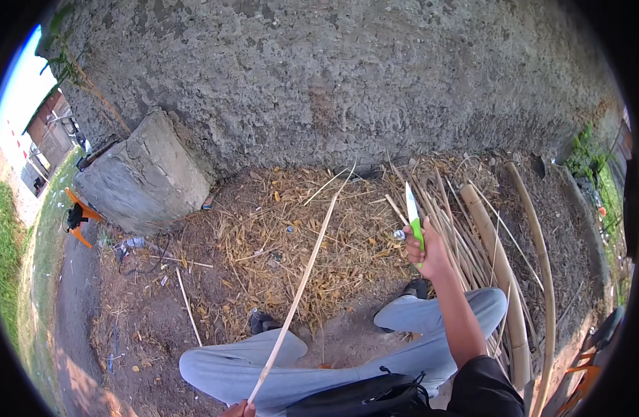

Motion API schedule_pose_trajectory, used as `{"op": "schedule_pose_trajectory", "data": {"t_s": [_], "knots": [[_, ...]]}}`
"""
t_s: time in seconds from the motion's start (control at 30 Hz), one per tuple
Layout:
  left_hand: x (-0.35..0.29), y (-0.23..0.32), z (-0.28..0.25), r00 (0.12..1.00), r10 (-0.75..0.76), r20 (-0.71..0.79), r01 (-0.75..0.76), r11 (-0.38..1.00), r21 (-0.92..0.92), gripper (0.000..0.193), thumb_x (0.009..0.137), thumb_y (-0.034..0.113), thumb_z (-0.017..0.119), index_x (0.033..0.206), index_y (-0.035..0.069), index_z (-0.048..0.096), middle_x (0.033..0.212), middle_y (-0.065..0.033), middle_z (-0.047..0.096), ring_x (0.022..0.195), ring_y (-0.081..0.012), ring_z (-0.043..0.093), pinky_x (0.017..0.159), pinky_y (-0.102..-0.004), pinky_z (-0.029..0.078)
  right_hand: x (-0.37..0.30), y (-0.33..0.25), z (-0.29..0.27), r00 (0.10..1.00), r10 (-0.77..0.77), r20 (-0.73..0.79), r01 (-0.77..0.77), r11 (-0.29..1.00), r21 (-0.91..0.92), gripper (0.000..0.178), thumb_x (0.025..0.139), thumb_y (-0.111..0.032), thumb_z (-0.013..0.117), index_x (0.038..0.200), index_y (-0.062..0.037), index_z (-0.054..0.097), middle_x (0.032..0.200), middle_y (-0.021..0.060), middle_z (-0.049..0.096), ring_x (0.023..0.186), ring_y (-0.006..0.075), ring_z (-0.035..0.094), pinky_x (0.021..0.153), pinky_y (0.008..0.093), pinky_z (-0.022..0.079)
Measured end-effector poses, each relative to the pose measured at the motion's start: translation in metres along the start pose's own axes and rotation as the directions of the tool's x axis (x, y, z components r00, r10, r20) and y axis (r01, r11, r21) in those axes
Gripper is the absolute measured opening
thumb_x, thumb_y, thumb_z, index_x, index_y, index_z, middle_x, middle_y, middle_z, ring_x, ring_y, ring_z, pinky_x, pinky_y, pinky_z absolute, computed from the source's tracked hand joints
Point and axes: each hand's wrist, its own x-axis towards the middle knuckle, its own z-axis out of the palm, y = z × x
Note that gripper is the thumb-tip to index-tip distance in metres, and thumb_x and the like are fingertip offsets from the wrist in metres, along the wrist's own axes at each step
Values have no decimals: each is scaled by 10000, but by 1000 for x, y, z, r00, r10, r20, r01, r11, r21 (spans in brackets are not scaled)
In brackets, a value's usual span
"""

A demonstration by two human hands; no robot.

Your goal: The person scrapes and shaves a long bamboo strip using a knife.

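A knife with a bright green handle (pixel 417 234) is gripped in my right hand (pixel 431 251), its pale blade pointing up and away from me. My left hand (pixel 239 410) shows only in part at the lower edge, its fingers closed on the near end of a long, thin bamboo strip (pixel 296 295). That strip slants up and to the right past my left knee, and its far end narrows into a thin, bent sliver near the wall. Knife and strip are apart.
On the right lie several split bamboo strips (pixel 450 226), a thick bamboo pole (pixel 498 260) and a curved pole (pixel 540 257). A rough grey wall (pixel 319 83) rises ahead, with a concrete block (pixel 149 177) at left. Shavings and dry leaves (pixel 264 243) litter the ground.
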Motion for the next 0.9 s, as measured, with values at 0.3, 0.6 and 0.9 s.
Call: {"op": "schedule_pose_trajectory", "data": {"t_s": [0.3,0.6,0.9], "knots": [[-13,-9,17,999,-26,29,25,999,28,335,972,266,642,798,-17,600,640,-183,478,551,-261,443,546,-409,394,-12,16,21,994,6,108,-19,993,115,416,1056,-500,385,916,-124,495,647,-56,357,501,76,339,474,228,319],[-12,-7,22,994,-81,70,84,996,-43,320,985,271,622,855,-22,639,607,-154,441,571,-195,376,533,-368,377,-25,31,61,997,22,76,-32,990,136,447,1068,-486,335,895,-126,536,704,15,590,703,213,563,785,401,498],[-12,-7,22,986,-114,120,120,992,-47,268,957,256,658,994,-7,695,650,-153,546,590,-181,479,577,-353,442,-33,32,68,945,89,314,-188,935,301,516,1064,-498,339,822,-112,582,591,37,567,619,173,532,626,336,513]]}}
